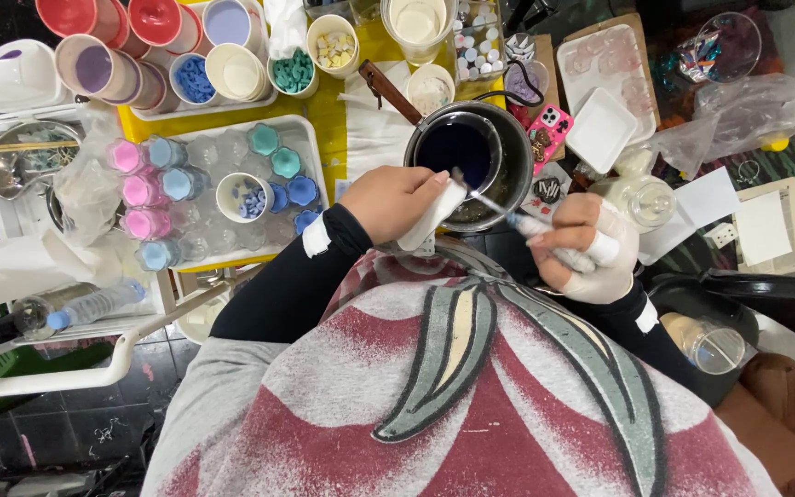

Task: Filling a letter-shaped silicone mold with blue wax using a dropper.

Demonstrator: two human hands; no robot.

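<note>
Near the middle of the frame the left hand (396, 201) is closed on a folded white tissue (432, 213), pressed against the near rim of a metal pot (517, 161) that holds dark blue liquid. The right hand (591, 253), in a pale glove, grips a white pen-like tool (554, 233) whose thin metal tip reaches to the tissue; whether the tip touches it is hard to tell. The pot has a brown handle pointing to the upper left.

Left of the pot, a white tray (315, 152) on the yellow table (328, 101) carries pink, blue and teal moulded pieces around a small white cup (245, 196). Cups of coloured bits (292, 72) stand along the upper edge. A pink phone case (550, 127) lies just right of the pot, beside a white square dish (602, 130). A clear plastic bag (747, 101) sits at upper right.
</note>
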